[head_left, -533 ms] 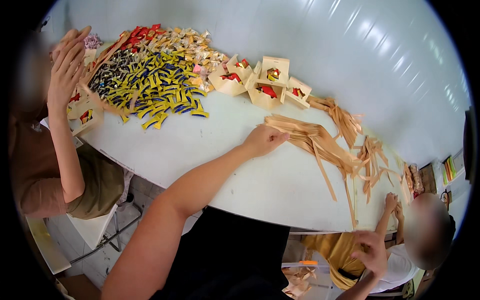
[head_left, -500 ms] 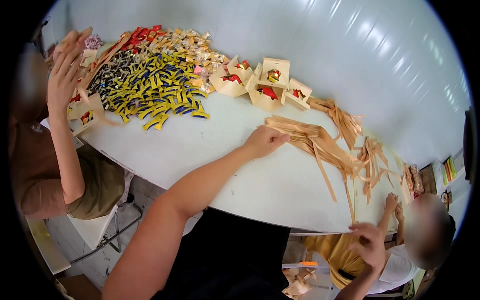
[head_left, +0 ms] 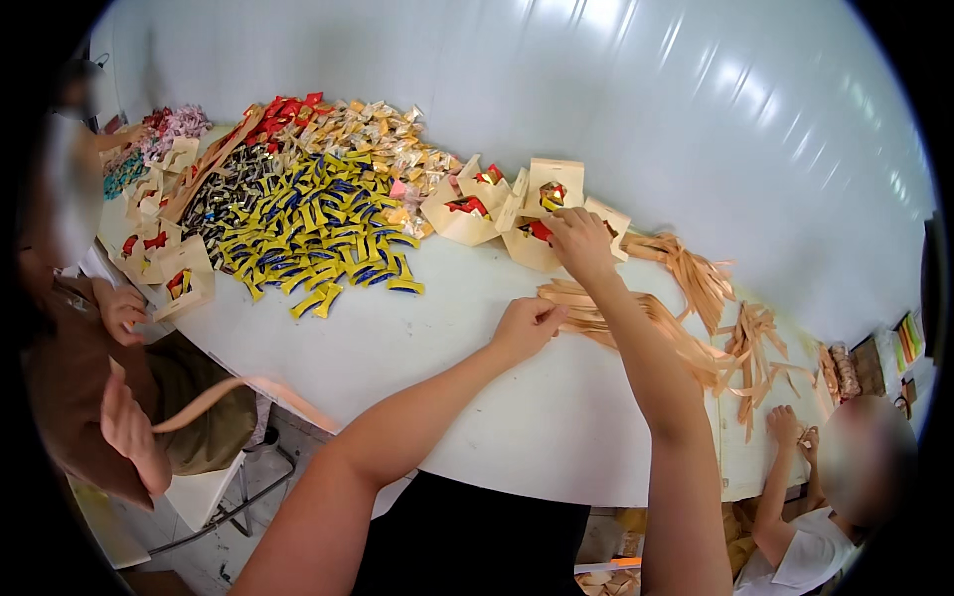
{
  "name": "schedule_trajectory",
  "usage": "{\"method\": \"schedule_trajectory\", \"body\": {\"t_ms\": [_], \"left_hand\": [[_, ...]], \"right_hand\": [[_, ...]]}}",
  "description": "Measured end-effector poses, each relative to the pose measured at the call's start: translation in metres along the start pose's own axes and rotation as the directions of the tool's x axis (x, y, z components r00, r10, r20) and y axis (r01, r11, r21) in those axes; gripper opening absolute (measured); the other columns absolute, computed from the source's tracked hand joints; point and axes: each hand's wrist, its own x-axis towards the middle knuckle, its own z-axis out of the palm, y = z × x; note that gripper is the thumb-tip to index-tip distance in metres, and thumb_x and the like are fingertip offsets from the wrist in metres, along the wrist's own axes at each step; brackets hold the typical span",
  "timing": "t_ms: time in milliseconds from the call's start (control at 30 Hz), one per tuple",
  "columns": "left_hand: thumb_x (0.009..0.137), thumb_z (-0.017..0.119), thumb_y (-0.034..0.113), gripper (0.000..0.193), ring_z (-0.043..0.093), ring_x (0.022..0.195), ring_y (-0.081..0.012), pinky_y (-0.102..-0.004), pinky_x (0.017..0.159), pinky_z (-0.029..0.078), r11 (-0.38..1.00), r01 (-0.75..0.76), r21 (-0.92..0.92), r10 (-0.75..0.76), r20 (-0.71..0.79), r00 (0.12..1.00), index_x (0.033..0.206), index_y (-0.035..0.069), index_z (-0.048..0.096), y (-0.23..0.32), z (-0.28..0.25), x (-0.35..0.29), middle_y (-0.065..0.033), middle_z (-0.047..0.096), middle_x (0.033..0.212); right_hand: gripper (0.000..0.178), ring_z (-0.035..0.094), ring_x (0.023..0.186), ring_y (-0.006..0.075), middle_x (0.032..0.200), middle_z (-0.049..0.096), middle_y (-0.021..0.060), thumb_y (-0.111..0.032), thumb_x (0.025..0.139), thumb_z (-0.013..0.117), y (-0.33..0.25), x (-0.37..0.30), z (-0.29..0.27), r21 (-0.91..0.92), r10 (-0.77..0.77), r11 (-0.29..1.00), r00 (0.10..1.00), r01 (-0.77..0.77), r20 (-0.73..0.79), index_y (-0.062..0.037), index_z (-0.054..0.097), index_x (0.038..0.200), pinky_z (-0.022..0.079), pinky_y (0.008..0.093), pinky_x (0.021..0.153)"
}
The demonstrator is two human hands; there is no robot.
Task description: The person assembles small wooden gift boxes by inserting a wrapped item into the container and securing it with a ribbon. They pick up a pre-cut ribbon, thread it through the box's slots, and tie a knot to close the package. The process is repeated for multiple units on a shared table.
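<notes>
My left hand (head_left: 530, 328) is closed at the left end of a bundle of peach ribbons (head_left: 646, 316), thumb and forefinger pinched at the ribbon ends. Across the bundle stretches my right arm. The right hand (head_left: 581, 241) has its bent fingers on the side of a cream folded paper box (head_left: 531, 251), which holds red-wrapped sweets and is partly covered by the hand. Close around it stand more such boxes: one behind (head_left: 555, 177), one to the left (head_left: 463, 217) and one to the right (head_left: 614, 221), partly hidden by my hand.
A large heap of wrapped sweets (head_left: 318, 214) in yellow-blue, black, red and gold covers the table's left. More ribbons (head_left: 750, 348) lie at the right. On the left a co-worker's hand (head_left: 129, 425) holds a ribbon (head_left: 214, 397) near filled boxes (head_left: 185, 281). Another person sits at the right.
My right hand has moved from the lower right, off the table, up to the boxes. The left hand stays at the ribbon ends. The left co-worker's raised hand has come down.
</notes>
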Motion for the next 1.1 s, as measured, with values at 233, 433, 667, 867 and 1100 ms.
{"method": "schedule_trajectory", "body": {"t_ms": [233,433,667,867,1100], "left_hand": [[0.107,0.069,0.037,0.044,0.06,0.062,-0.009,-0.0292,0.057,0.048,0.999,0.002,0.047,-0.002,0.0,1.0,0.083,0.0,0.074,0.008,-0.007,-0.006,-0.0033,0.068,0.069],[0.107,0.068,0.037,0.045,0.061,0.062,-0.0094,-0.0276,0.058,0.048,0.997,0.05,0.066,-0.05,-0.006,0.999,0.083,-0.001,0.074,0.008,-0.007,-0.002,-0.0037,0.068,0.069],[0.111,0.062,0.038,0.043,0.062,0.067,-0.0098,-0.0264,0.06,0.051,0.952,0.075,-0.297,-0.111,-0.104,0.988,0.093,0.001,0.073,0.0,-0.012,0.007,-0.002,0.068,0.078],[0.114,0.041,0.055,0.061,0.068,0.1,-0.0183,-0.0362,0.088,0.055,0.776,0.101,-0.623,-0.338,-0.275,0.9,0.121,0.001,0.07,0.014,-0.033,0.023,-0.0095,0.072,0.111],[0.115,0.046,0.049,0.06,0.068,0.114,-0.0176,-0.0357,0.103,0.051,0.888,0.406,-0.214,-0.362,0.218,0.906,0.139,-0.001,0.069,0.04,-0.024,0.004,-0.0074,0.075,0.127]], "right_hand": [[0.021,0.067,0.1,0.023,0.096,0.068,0.0027,-0.013,0.09,0.067,0.017,0.009,0.051,-0.094,-0.001,0.996,1.0,0.003,0.023,-0.0149,0.077,0.108,0.051,0.0406,0.087],[0.004,0.068,0.082,0.0241,0.087,0.067,0.0044,-0.015,0.089,0.07,0.031,0.014,0.047,-0.106,0.012,0.994,0.996,-0.003,0.086,-0.012,0.071,0.09,0.054,0.0394,0.075],[0.009,0.066,0.077,0.021,0.084,0.065,0.0011,-0.015,0.088,0.077,0.011,-0.005,-0.03,0.005,-0.053,0.998,0.979,0.055,-0.198,-0.013,0.075,0.096,0.052,0.0371,0.067],[0.023,0.064,0.076,0.0203,0.086,0.066,-0.0008,-0.006,0.083,0.079,-0.034,-0.068,-0.139,0.146,-0.087,0.982,0.976,0.118,-0.2,-0.0134,0.078,0.105,0.048,0.0358,0.065],[0.019,0.071,0.098,0.0237,0.106,0.071,0.0043,-0.008,0.087,0.079,-0.08,-0.155,-0.198,0.37,-0.111,0.926,0.991,0.076,0.073,-0.0103,0.074,0.105,0.058,0.0399,0.082]]}}
